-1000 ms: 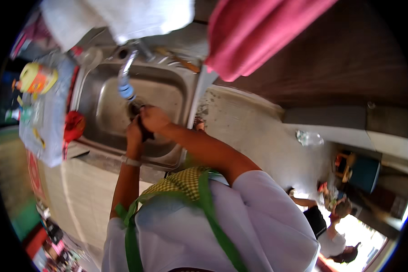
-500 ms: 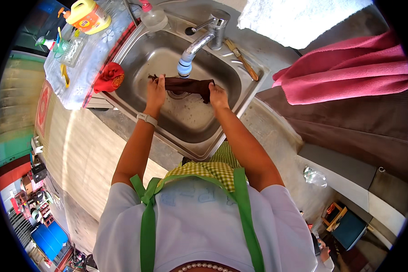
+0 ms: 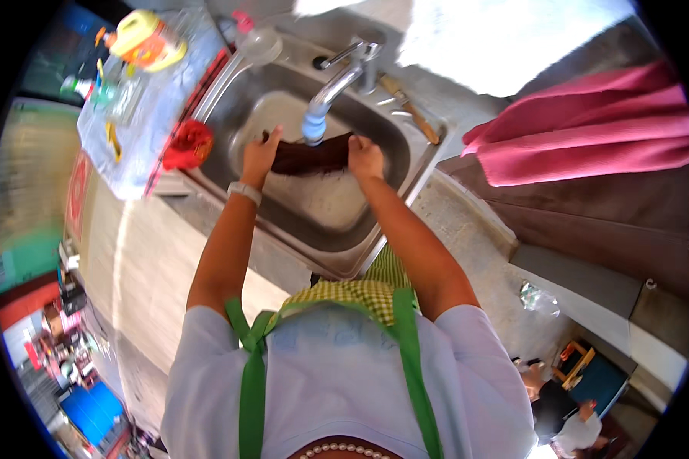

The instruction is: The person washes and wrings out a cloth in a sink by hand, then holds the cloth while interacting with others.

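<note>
A dark brown cloth (image 3: 311, 157) is stretched between my two hands over the basin of a stainless steel sink (image 3: 314, 233). My left hand (image 3: 260, 156) is closed on its left end, and my right hand (image 3: 365, 157) grips its right end. Just behind the cloth's top edge is the pale blue nozzle (image 3: 314, 128) of the chrome faucet (image 3: 340, 83). Whether water is running cannot be made out. The view is slightly blurred.
Left of the sink, a table with a light cover holds a red cloth bundle (image 3: 187, 145), a yellow pump jug (image 3: 147, 42) and bottles. A clear pump bottle (image 3: 260, 44) and a wooden-handled brush (image 3: 410, 109) sit on the rim. Pink cloth (image 3: 582, 126) hangs right; people are lower right.
The brown cloth now spreads taller between my hands, which still hold both ends. Lower right, more of another person has come into view. The whole view has shifted slightly.
</note>
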Available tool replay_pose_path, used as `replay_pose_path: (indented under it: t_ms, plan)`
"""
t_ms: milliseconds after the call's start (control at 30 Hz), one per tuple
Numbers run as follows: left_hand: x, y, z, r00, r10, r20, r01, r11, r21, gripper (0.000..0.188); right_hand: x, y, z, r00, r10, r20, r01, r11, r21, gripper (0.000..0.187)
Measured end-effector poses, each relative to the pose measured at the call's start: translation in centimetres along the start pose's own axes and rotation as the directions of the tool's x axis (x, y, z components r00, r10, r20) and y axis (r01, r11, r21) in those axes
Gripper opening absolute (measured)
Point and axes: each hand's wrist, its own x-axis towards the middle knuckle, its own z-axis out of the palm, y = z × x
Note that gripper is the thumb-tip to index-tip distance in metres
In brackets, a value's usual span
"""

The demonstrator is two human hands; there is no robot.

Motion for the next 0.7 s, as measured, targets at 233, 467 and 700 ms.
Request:
replay_pose_path:
  t_ms: [233, 467, 700]
  plan:
    - [3.8, -7.3, 4.2, 0.909, -0.058, 0.413, 0.322, 0.727, -0.606, 0.025, 1.0, 2.7, 6.6, 0.971, -0.217, 0.101, 0.237, 0.924, -0.3, 0.021]
    - [2.0, -4.1, 9.1, 0.764, 0.007, 0.645, 0.591, 0.392, -0.705, 0.013, -2.8, 3.8, 4.3, 0.886, -0.144, 0.441, 0.214, 0.97, -0.112, 0.02]
    - [1.0, -4.1, 8.6, 0.788, 0.083, 0.609, 0.569, 0.279, -0.774, 0.019, -1.4, 4.6, 3.8, 0.887, -0.123, 0.445, 0.249, 0.939, -0.238, 0.021]
